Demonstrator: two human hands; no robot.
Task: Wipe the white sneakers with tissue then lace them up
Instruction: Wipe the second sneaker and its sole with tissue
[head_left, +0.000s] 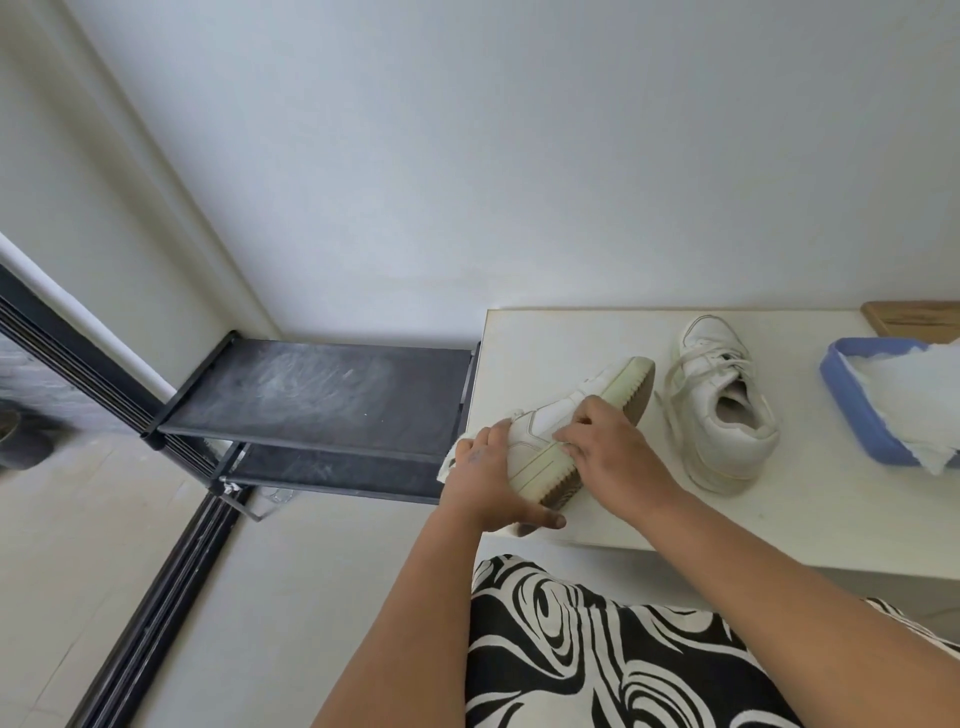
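Note:
A white sneaker (543, 418) lies tipped on its side at the left end of the white table (571, 332), its ridged sole facing right. My left hand (483, 480) grips it from the left, thumb under the sole. A piece of white tissue (448, 463) sticks out beneath that hand. My right hand (615, 454) lies over the sole edge with its fingertips curled onto the sneaker's side. The second white sneaker (727, 421) stands upright to the right with its laces loose, touched by neither hand.
A blue tray (852, 421) holding white tissues (914, 395) sits at the table's right side, with a wooden board (917, 314) behind it. A black two-shelf rack (322, 395) stands left of the table against the wall. Patterned black-and-white fabric (597, 649) covers my lap.

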